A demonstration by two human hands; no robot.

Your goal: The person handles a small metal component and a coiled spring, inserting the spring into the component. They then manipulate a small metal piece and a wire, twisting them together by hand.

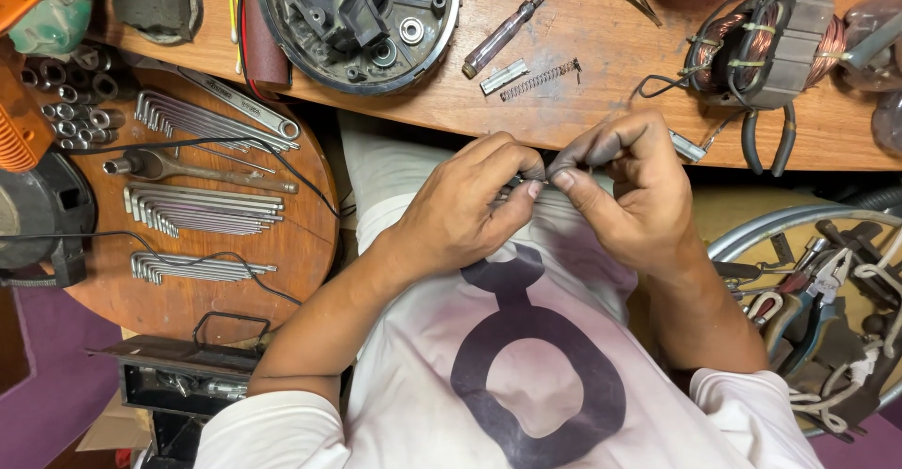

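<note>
Both hands meet just near of the worktop [583,102] edge, above the person's white shirt [489,375]. The left hand [465,211] has its fingers curled in, thumb and forefinger pressed together on one end of a small dark part [537,180]. The right hand [625,182] pinches the other end of the same part between thumb and forefinger, its other fingers folded over. The part is mostly hidden by the fingertips, so its shape cannot be told; it sits between the two hands, in the air in front of the chest.

On the wooden worktop beyond the hands lie a small coil spring [540,80] and, just left of it, a short metal clip [504,76], with a clear-handled screwdriver [512,25] further off. To the far left of these stands a round dark motor housing [359,20]. On the right a copper-wound stator [766,48] with loose leads rests close to the worktop edge, with dark-handled pliers [766,140] just near of it.

Left of the person, a round wooden board [282,243] carries sets of hex keys [202,208], a ratchet handle [178,166] and sockets [75,93]. At the right a round tray [752,229] holds pliers and cord
</note>
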